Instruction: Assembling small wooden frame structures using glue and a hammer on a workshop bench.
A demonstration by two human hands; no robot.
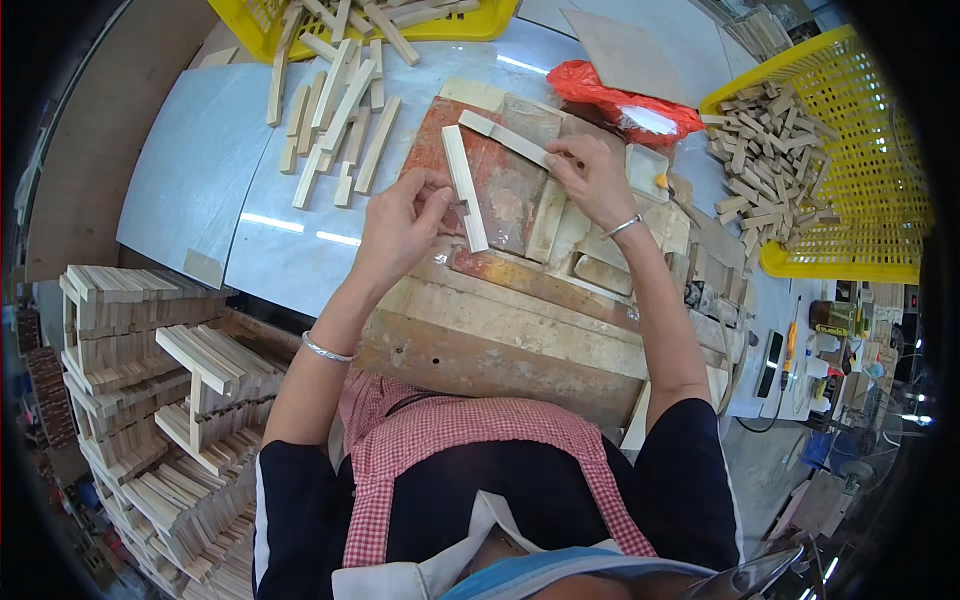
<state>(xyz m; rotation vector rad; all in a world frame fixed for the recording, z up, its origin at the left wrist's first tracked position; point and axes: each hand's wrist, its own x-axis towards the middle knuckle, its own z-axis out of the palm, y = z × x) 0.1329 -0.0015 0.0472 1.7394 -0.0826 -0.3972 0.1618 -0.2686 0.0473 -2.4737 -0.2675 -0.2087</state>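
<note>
My left hand (405,215) pinches a long pale wooden strip (462,180) near its lower end, where a notch shows; the strip lies on a reddish worn work block (510,190). My right hand (590,175) grips the end of a second pale wooden strip (500,135), which points up and left toward the top of the first strip. Both strips meet in a loose corner over the block. A silver bangle sits on each wrist.
Loose wooden strips (340,120) lie on the grey table behind the block. A yellow basket (850,160) of short wood pieces stands at the right, another yellow basket (450,25) at the top. Stacked assembled wooden frames (170,400) fill the lower left. A red plastic bag (620,100) and small white glue tray (648,170) sit near my right hand.
</note>
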